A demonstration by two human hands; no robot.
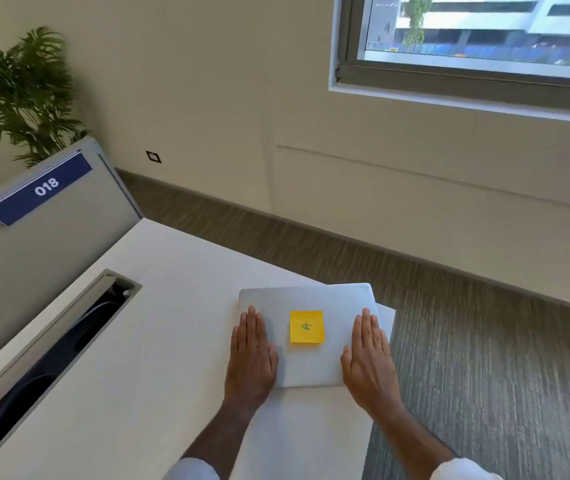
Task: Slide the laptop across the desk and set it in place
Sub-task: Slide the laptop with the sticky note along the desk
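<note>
Laptop (311,362), closed, lower centre of frame near the right edge of the desk (159,341): rigid, smooth, probably fairly heavy, best pushed by flat palms at both sides. Left hand (251,355) and right hand (368,358) lie open and flat on its lid, flanking a yellow sticky note (307,326).

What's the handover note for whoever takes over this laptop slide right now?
Left hand: flat, palm down on the left edge of the closed silver laptop, fingers open, not gripping.
Right hand: flat on the laptop's right edge, same posture.
Laptop: lies on the white desk near its right end, far right corner overhanging the edge. A yellow square sticky note sits on the lid between the hands.
Done: both hands placed on the lid.
Left: slide it to its final spot, which isn't marked here, then release.
</note>
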